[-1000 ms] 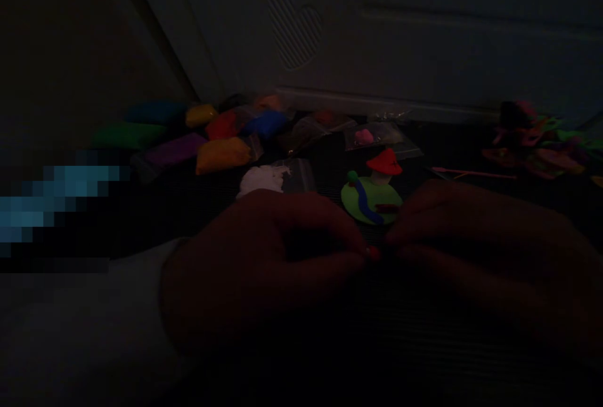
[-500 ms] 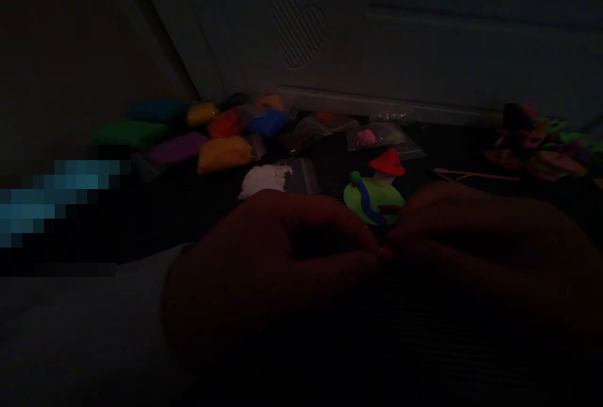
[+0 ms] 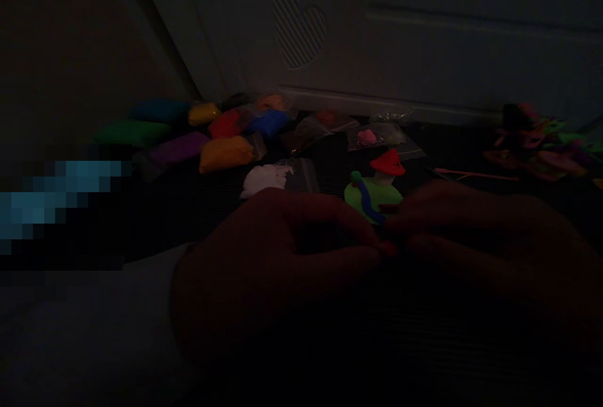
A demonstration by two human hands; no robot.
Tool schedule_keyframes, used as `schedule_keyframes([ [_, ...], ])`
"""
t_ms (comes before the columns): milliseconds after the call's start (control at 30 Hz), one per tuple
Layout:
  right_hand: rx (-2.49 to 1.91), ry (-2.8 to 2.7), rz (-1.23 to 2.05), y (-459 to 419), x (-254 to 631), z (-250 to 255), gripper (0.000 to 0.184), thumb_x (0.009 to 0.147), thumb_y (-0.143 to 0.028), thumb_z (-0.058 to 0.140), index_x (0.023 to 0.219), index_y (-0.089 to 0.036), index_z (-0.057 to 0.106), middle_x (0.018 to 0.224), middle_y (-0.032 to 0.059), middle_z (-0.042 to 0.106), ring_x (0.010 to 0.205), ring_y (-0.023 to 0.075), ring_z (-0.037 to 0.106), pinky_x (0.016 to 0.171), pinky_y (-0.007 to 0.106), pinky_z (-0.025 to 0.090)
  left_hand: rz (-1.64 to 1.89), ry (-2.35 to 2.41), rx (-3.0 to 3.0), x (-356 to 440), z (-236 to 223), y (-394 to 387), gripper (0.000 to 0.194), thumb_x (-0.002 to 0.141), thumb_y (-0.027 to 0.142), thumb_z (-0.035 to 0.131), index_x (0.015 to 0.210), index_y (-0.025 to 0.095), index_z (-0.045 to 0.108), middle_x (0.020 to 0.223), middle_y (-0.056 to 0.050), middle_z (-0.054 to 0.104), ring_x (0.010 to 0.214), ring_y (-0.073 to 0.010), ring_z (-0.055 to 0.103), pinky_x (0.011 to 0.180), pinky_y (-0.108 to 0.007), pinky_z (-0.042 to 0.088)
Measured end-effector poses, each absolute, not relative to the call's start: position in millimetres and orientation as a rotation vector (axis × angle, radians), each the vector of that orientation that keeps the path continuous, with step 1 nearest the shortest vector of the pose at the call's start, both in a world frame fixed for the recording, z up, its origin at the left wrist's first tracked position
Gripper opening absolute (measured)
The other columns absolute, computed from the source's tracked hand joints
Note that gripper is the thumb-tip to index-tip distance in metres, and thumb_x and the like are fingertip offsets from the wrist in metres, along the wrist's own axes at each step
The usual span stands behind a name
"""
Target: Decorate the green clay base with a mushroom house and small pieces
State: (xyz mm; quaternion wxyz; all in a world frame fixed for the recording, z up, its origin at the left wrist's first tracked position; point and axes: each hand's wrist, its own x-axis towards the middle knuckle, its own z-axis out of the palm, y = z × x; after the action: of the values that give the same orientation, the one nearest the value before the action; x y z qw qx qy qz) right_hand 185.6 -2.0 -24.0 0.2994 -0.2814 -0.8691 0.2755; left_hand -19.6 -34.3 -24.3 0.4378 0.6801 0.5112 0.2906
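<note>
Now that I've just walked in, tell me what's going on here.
In dim light, the left hand pinches a small red piece. The right hand is close beside it, but it's too dark to tell whether its fingers touch the piece. Just beyond, a green disc bears a red-capped mushroom shape and a blue strip. Bags of coloured material lie farther back, mostly leftward.

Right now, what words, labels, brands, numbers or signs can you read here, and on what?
None can be read.
Red cone-shaped mushroom cap: a small dark cross-like mark, too blurred to call a letter.
Clear plastic bag holding white material: too dark to tell any print.
</note>
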Motion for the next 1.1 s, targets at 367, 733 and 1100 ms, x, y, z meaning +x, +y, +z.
schedule_keyframes([
  [367,-0.793,-2.302,0.634,-7.0,191.6,-27.2,0.032,0.080,-0.030,0.059,0.111,-0.033,0.054,0.100,-0.0120,0.059,0.088,-0.0020,0.055,0.076,-0.003,0.042,0.798,1.336,1.776,-22.0,-23.2,-41.1,0.006,0.070,0.039,0.064,0.074,0.036,0.067,0.079,0.009,0.070,0.073,-0.0125,0.066,0.058,-0.013,0.050],
  [733,-0.692,-2.402,0.288,-14.9,197.1,-31.1,0.037,0.081,-0.028,0.055,0.118,-0.027,0.051,0.103,-0.0052,0.056,0.095,0.0034,0.052,0.078,0.006,0.044,0.902,1.285,1.591,-19.5,-25.3,-40.5,0.005,0.069,0.038,0.067,0.073,0.035,0.069,0.082,0.011,0.071,0.075,-0.0116,0.066,0.052,-0.009,0.048],
  [1100,-0.583,-2.429,0.209,-13.1,189.8,-26.4,0.034,0.080,-0.018,0.053,0.113,-0.014,0.054,0.090,-0.0001,0.059,0.079,0.0062,0.052,0.068,0.018,0.045,0.892,1.147,1.313,-19.5,-24.6,-38.9,0.006,0.070,0.033,0.068,0.074,0.030,0.069,0.073,0.010,0.071,0.062,-0.0100,0.066,0.049,-0.010,0.048],
])
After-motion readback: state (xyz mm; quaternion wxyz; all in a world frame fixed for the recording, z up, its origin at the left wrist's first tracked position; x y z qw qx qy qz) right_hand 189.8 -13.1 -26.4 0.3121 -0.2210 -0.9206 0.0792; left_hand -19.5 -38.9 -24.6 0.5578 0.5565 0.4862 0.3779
